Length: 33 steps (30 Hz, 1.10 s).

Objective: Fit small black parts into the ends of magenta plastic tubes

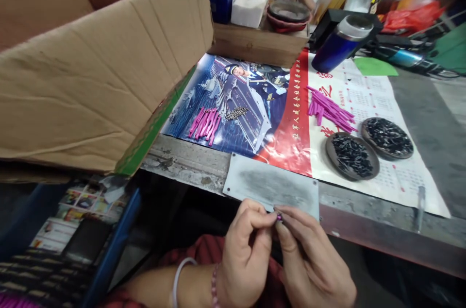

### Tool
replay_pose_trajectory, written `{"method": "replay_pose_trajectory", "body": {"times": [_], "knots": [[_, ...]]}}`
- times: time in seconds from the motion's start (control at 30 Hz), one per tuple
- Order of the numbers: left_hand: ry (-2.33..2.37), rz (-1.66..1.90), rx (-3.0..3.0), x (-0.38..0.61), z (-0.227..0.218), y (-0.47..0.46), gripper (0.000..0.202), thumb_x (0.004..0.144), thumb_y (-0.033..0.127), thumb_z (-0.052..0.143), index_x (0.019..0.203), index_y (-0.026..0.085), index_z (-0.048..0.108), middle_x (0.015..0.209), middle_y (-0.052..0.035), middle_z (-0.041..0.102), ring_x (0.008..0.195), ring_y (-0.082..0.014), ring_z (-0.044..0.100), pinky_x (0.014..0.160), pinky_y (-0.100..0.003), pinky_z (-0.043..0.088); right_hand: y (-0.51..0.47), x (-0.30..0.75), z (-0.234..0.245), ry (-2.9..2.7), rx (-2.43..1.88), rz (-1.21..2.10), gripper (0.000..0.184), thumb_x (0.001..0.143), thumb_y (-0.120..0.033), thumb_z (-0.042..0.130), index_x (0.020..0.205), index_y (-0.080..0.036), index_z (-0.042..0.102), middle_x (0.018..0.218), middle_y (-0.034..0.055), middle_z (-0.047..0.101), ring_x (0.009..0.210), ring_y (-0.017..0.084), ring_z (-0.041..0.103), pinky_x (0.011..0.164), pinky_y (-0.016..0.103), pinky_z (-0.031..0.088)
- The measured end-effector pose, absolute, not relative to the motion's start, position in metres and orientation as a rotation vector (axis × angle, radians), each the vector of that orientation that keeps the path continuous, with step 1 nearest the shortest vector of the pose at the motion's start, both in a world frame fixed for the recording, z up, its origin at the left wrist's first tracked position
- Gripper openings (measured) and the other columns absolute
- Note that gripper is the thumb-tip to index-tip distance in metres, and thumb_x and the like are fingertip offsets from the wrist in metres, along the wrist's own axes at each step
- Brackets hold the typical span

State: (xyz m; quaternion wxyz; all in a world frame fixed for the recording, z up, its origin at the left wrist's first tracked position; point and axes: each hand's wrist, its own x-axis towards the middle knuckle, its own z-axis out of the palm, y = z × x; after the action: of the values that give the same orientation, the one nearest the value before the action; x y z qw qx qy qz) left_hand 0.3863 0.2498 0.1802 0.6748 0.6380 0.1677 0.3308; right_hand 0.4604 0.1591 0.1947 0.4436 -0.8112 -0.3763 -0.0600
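Pinched together above the table's front edge, the fingertips of my left hand (247, 249) and my right hand (315, 259) close on a small purple piece (279, 217). Most of that piece is hidden by the fingers. Just beyond the hands lies a pale metal plate (271, 184) with a dark, worn middle. On the poster past it are a row of short magenta pieces (205, 124) and a small heap of tiny metal parts (236, 113). Farther right lies a pile of longer magenta sticks (331, 110).
Two shallow bowls (329, 157) (410, 152) of dark, thin metal pieces stand at the right. A big cardboard box (109, 65) blocks the left side. Behind are a blue tumbler (337, 45), a wooden beam (258, 44) and stacked dishes (289, 10). A blue crate (112, 245) sits low left.
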Motion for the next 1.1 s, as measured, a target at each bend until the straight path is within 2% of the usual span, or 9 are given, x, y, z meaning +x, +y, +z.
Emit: {"method": "replay_pose_trajectory", "body": {"times": [0.37, 0.6, 0.77, 1.0, 1.1], "knots": [[0.402, 0.742, 1.373, 0.387, 0.174, 0.25, 0.024, 0.101, 0.007, 0.046, 0.11, 0.024, 0.06, 0.1, -0.0012, 0.055, 0.093, -0.0123, 0.059, 0.087, -0.023, 0.051, 0.17, 0.462, 0.187, -0.92, -1.959, -0.111, 0.015, 0.097, -0.014, 0.059, 0.105, -0.02, 0.071, 0.103, 0.0055, 0.076, 0.09, 0.018, 0.076, 0.084, 0.026, 0.062], [0.426, 0.784, 1.421, 0.386, 0.178, 0.25, 0.021, 0.101, 0.008, 0.046, 0.106, 0.023, 0.061, 0.095, -0.0009, 0.054, 0.087, -0.0118, 0.058, 0.08, -0.021, 0.05, 0.173, 0.458, 0.189, -0.909, -1.938, -0.093, 0.015, 0.095, -0.011, 0.058, 0.101, -0.019, 0.069, 0.101, 0.0054, 0.076, 0.089, 0.017, 0.075, 0.084, 0.026, 0.061], [0.42, 0.767, 1.417, 0.385, 0.177, 0.251, 0.021, 0.101, 0.008, 0.046, 0.106, 0.022, 0.061, 0.097, -0.0021, 0.055, 0.09, -0.013, 0.059, 0.083, -0.023, 0.051, 0.172, 0.458, 0.191, -0.905, -1.901, 0.018, 0.018, 0.096, -0.01, 0.057, 0.105, -0.02, 0.07, 0.104, 0.0051, 0.075, 0.093, 0.016, 0.074, 0.086, 0.025, 0.06], [0.365, 0.811, 1.429, 0.384, 0.174, 0.253, 0.023, 0.099, 0.005, 0.048, 0.109, 0.022, 0.06, 0.096, -0.0022, 0.054, 0.088, -0.0124, 0.058, 0.08, -0.022, 0.05, 0.171, 0.458, 0.192, -0.817, -1.847, 0.096, 0.022, 0.095, -0.011, 0.059, 0.11, -0.022, 0.071, 0.108, 0.004, 0.074, 0.1, 0.017, 0.071, 0.091, 0.026, 0.058], [0.325, 0.838, 1.448, 0.383, 0.174, 0.254, 0.027, 0.098, 0.003, 0.047, 0.112, 0.021, 0.06, 0.095, -0.0023, 0.052, 0.087, -0.0128, 0.057, 0.077, -0.022, 0.05, 0.169, 0.459, 0.193, -0.788, -1.79, 0.073, 0.018, 0.092, -0.012, 0.064, 0.106, -0.022, 0.071, 0.102, 0.0027, 0.072, 0.093, 0.016, 0.07, 0.086, 0.024, 0.058]]}}
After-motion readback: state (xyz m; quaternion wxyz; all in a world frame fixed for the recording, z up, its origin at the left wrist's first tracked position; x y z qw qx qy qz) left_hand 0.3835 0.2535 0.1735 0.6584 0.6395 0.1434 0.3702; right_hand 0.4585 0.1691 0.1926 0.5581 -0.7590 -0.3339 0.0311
